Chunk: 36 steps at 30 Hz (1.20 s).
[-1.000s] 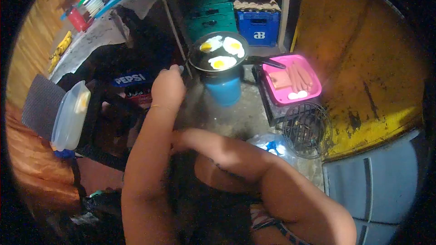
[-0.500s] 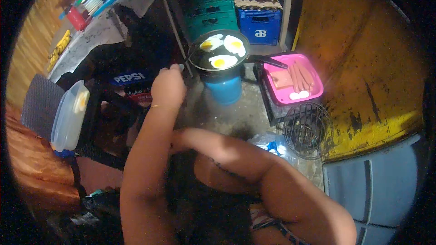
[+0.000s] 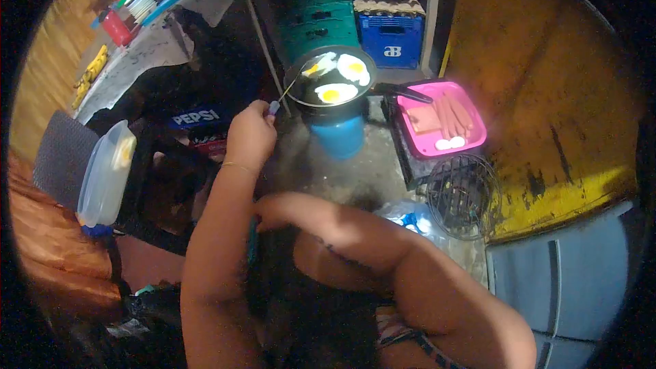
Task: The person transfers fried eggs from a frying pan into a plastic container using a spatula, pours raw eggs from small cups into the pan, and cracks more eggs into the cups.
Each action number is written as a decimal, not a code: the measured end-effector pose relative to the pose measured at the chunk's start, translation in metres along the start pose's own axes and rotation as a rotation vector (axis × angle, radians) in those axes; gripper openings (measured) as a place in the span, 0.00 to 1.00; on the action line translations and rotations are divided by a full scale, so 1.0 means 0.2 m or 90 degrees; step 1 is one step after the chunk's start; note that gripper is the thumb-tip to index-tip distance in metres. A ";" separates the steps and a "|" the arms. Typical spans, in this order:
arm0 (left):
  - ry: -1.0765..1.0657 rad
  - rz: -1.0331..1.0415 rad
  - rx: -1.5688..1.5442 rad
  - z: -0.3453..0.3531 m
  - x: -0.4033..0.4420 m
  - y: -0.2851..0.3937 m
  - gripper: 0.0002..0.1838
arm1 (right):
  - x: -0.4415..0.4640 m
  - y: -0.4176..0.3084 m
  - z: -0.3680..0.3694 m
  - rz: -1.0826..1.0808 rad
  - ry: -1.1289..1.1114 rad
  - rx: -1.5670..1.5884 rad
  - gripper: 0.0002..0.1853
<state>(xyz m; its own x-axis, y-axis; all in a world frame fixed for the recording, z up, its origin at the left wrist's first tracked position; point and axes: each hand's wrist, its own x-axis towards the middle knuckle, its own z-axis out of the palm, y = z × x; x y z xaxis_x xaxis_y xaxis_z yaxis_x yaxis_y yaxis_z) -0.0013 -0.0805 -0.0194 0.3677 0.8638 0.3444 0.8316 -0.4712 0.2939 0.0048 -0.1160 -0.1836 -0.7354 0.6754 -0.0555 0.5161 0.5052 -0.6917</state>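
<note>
My left hand [image 3: 251, 130] is closed round the pale handle of a thin utensil [image 3: 275, 106], whose shaft reaches over the pan's left edge to the upper left egg. The dark frying pan [image 3: 318, 107] sits above a blue cylindrical base [image 3: 337, 138] and holds three fried eggs with yellow yolks. My right hand [image 3: 265, 212] lies beside my left forearm, its fingers mostly hidden. Just below it shows a narrow teal thing [image 3: 253, 239] that I cannot make out.
A pink tray [image 3: 427, 146] with sausages, square slices and white pieces stands right of the pan, near a round wire grill [image 3: 463, 195]. A plastic container [image 3: 102, 184] is at left. Crates [image 3: 391, 41] stand behind; a yellow wall [image 3: 547, 96] rises at right.
My left hand has turned slightly, and the utensil's shaft now shows across the pan's left edge. The teal thing has come into view beside my right hand.
</note>
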 end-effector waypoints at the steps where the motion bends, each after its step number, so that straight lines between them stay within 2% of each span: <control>1: 0.019 -0.007 -0.053 0.00 0.00 -0.03 0.13 | -0.02 -0.02 -0.02 0.030 -0.006 0.015 0.23; 4: -0.007 -0.015 -0.044 -0.02 -0.04 -0.07 0.12 | -0.08 -0.09 -0.09 0.064 -0.039 0.070 0.24; 8: -0.029 -0.035 -0.028 -0.07 -0.11 -0.05 0.12 | -0.03 -0.04 -0.01 0.084 0.002 0.013 0.24; 11: -0.039 0.006 0.017 -0.09 -0.14 -0.07 0.12 | -0.06 -0.09 -0.08 0.073 -0.034 0.008 0.23; 20: -0.077 0.069 -0.145 -0.19 -0.18 -0.05 0.12 | -0.02 -0.03 -0.02 0.047 -0.017 -0.022 0.22; 26: -0.320 -0.108 -0.247 -0.26 0.05 -0.02 0.11 | -0.02 -0.06 -0.02 0.103 -0.044 -0.008 0.22; 28: -0.330 -0.113 -0.227 -0.28 0.10 0.01 0.11 | -0.01 -0.01 0.02 0.092 -0.005 -0.033 0.22; 32: -0.279 -0.066 -0.126 -0.26 0.13 0.05 0.11 | -0.01 0.00 0.01 0.120 0.001 -0.029 0.22; 35: -0.133 0.088 -0.031 -0.17 0.10 0.00 0.12 | -0.04 -0.05 -0.05 0.085 -0.033 0.015 0.22; 36: -0.144 0.071 -0.038 -0.16 0.09 -0.01 0.12 | -0.04 -0.05 -0.05 0.078 -0.043 0.025 0.22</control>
<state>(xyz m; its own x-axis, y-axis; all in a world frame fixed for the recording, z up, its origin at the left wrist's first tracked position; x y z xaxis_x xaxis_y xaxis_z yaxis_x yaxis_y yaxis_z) -0.0096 -0.0698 0.0146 0.5451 0.8206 0.1716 0.7568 -0.5698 0.3203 0.0094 -0.1209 -0.1695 -0.6963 0.6926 -0.1883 0.5873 0.3989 -0.7043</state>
